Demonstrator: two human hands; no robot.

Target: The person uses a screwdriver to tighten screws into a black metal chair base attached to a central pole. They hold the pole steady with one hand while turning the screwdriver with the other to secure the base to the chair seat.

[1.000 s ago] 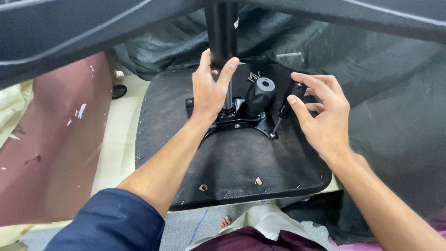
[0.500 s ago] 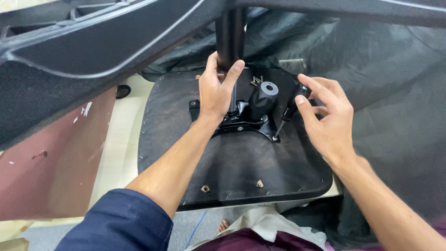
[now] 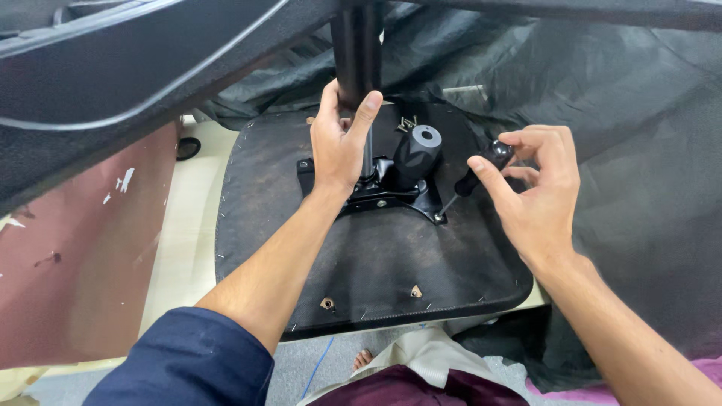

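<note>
An upturned chair seat [image 3: 376, 263] lies in front of me, its black fabric underside facing up. A black metal mechanism plate [image 3: 391, 192] is mounted at its middle, with a round knob [image 3: 421, 146] on it. My left hand [image 3: 342, 143] grips the black gas-lift column [image 3: 357, 53] where it rises from the plate. My right hand [image 3: 538, 192] pinches the black handle of a screwdriver [image 3: 477, 173]. The screwdriver's tip rests at the plate's right corner.
A black chair base arm [image 3: 135, 83] crosses the top left. Dark plastic sheeting [image 3: 617, 135] covers the back and right. A reddish-brown panel [image 3: 75, 248] stands at the left. Loose screws [image 3: 408, 122] lie behind the plate. Two threaded inserts [image 3: 327, 304] sit near the seat's front edge.
My left hand has slid up from the plate and closed round the column. My right hand has settled on the screwdriver handle. The view has shifted closer.
</note>
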